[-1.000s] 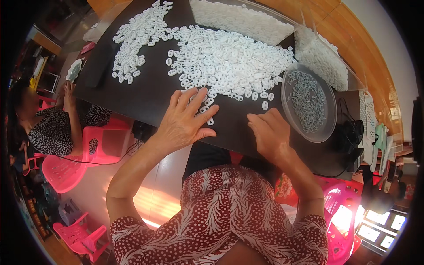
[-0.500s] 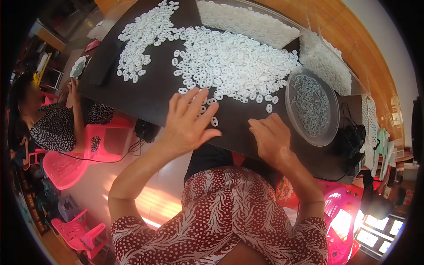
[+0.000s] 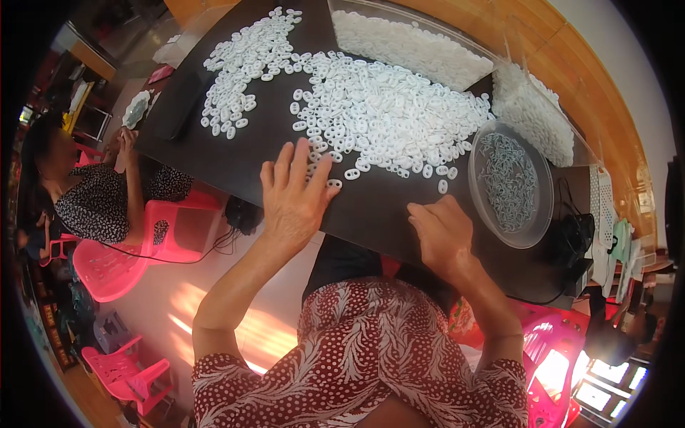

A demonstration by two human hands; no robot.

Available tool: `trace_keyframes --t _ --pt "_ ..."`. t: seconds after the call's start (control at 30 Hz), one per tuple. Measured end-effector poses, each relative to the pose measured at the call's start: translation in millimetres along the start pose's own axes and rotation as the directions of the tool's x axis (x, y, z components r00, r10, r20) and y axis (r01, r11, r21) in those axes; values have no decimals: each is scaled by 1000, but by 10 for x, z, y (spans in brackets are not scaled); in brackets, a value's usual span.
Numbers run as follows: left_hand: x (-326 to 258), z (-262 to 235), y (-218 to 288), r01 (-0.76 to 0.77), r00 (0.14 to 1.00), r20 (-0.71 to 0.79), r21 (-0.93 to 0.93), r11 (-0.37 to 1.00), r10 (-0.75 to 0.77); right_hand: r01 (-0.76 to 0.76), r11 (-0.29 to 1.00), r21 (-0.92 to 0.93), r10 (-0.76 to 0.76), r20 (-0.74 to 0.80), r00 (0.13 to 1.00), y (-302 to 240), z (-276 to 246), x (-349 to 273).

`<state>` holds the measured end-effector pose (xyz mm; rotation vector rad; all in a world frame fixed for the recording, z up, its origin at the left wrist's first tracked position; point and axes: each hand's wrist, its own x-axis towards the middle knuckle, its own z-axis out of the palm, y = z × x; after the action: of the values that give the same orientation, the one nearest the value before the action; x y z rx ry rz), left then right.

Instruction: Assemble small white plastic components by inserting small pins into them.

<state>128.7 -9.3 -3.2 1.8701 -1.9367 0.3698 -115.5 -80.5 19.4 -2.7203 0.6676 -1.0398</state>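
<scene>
My left hand [image 3: 294,196] reaches flat over the near edge of a heap of small white oval pieces, each with two holes [image 3: 399,118]. Its fingers are stretched out, and a loose white piece [image 3: 334,184] lies at its thumb; a few others show partly between the fingers. Closer to the table's front edge, my right hand [image 3: 444,232] is closed, thumb against curled fingers. What it holds, if anything, is hidden. Beside it, to the right, an oval clear plastic tub [image 3: 479,207] contains many small grey metal pieces that look like screws.
A smaller spread of white pieces [image 3: 246,60] lies at the far left of the dark table [image 3: 378,207]. Clear bins [image 3: 414,50] full of white pieces line the back. Black cables [image 3: 574,221] lie at right. Another person [image 3: 96,203] sits at left by pink chairs [image 3: 118,267].
The view has shifted slightly. My left hand's thumb has drawn in toward its fingers, and the loose piece near it has moved left and away from me. My right hand stays closed.
</scene>
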Motion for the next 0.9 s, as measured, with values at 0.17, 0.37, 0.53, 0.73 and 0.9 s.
trace_keyframes --t 0.17,0.37,0.53,0.73,0.9 --pt "78 -22 -6 -203 973 86 -118 972 214 12 1000 -1 -12 13 1000 -19 27 28" --pt "58 -17 -144 -199 965 157 -89 976 211 13 1000 6 -13 -4 1000 -11 27 24" --pt "45 -58 -300 -157 958 236 -39 987 162 5 1000 7 -5 5 1000 -10 18 7" --pt "64 -96 -342 -181 969 154 -93 979 194 1 1000 15 -1 18 1000 -41 28 34" --pt "99 -20 -153 -225 956 150 -171 959 251 7 1000 23 -8 29 1000 -83 53 76"
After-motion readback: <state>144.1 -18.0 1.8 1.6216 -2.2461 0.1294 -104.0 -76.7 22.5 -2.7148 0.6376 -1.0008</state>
